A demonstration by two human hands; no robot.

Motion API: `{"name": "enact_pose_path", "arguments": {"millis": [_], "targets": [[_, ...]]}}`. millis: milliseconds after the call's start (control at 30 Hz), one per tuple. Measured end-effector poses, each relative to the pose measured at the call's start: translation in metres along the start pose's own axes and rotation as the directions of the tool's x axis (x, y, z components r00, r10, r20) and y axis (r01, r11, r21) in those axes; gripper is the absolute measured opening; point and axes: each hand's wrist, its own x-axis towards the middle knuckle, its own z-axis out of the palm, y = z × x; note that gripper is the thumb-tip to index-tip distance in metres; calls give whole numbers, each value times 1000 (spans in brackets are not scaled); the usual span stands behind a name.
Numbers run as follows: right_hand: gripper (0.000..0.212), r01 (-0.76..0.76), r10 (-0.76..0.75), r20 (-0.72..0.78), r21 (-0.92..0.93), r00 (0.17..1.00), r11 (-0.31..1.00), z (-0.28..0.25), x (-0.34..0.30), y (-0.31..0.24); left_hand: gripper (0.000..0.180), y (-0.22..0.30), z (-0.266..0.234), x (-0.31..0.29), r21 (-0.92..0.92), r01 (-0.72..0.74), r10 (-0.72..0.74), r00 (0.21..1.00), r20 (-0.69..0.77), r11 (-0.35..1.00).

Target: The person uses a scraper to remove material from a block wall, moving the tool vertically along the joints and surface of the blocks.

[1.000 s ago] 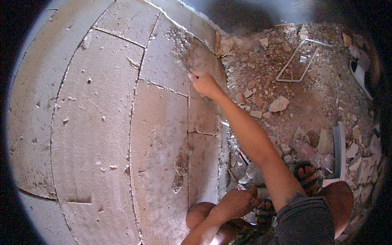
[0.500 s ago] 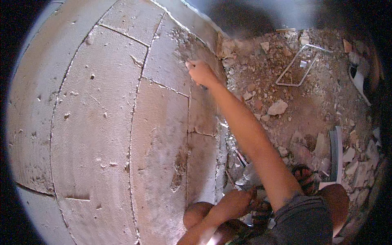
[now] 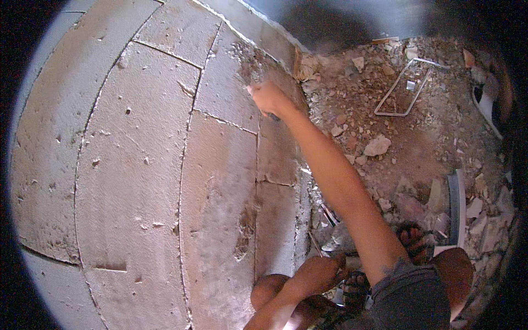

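My right arm reaches forward to a wall of pale blocks with thin joints. At its end my right hand is closed in a fist against a block, just below a rough, darker patch. Something dark shows under its heel, but what the fingers hold is hidden. Low in the view, my left hand is curled near my knees. Its fingers are mostly turned away, and a thin stick lies just beyond them; I cannot tell whether it is held. Another worn patch marks the wall's lower part.
Broken stone and rubble cover the ground to the right of the wall. A thin white rectangular frame lies on it. Near my sandaled foot stands a curved grey-white strip. A dark grey surface closes the far end.
My right hand has shifted slightly left along the wall, still closed. My left hand stays in about the same place. The whole view has moved a little.
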Motion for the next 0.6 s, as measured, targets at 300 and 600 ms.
{"name": "enact_pose_path", "arguments": {"millis": [300, 600], "targets": [[34, 3, 10, -129, 103, 992, 995, 4, -4, 28, 37, 5, 0, 4, -28, 23, -22, 1000, 13, 999], [36, -178, 199, -104, 181, 975, 967, 7, -7, 35, 37, 5, -7, 2, -43, 64, -64, 998, 4, 997]]}}
